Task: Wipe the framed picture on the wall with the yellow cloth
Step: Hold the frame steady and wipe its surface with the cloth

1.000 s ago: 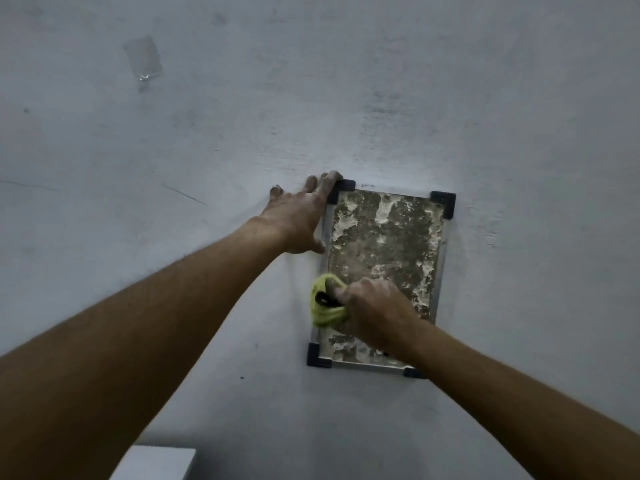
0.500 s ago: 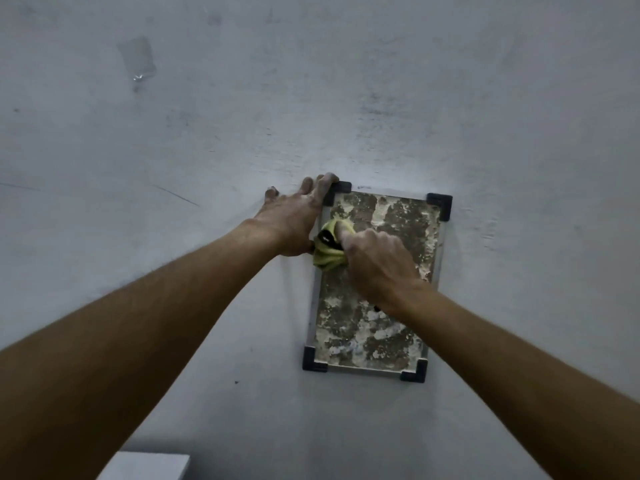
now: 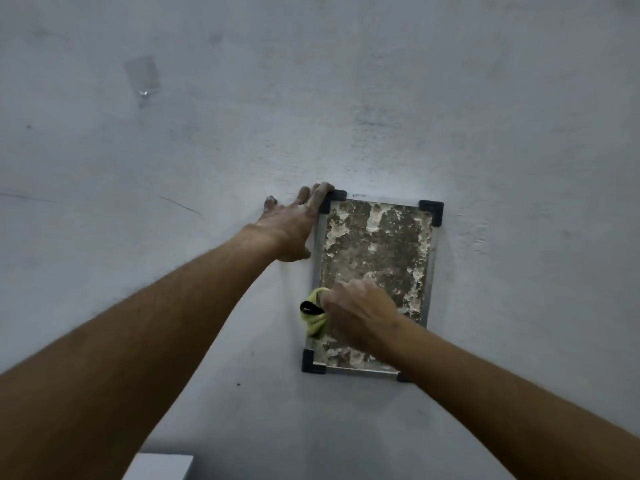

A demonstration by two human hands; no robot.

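The framed picture (image 3: 377,244) hangs on a grey wall: a mottled brown and white image in a thin silver frame with black corner pieces. My left hand (image 3: 289,230) lies flat against the wall at the frame's upper left edge, fingertips touching the top left corner piece. My right hand (image 3: 360,311) presses the bunched yellow cloth (image 3: 316,318) on the lower left part of the picture. The cloth sticks out to the left of my fingers over the frame's left edge and carries a small black tag. My right forearm hides the frame's lower right corner.
The bare grey wall (image 3: 519,133) fills the view. A patch of clear tape (image 3: 142,77) sticks to it at the upper left. A white box corner (image 3: 157,466) shows at the bottom edge, below my left arm.
My right hand has slid the cloth from the picture's upper left down to its lower left. Before that it went upward. My left hand stays braced at the top left corner.
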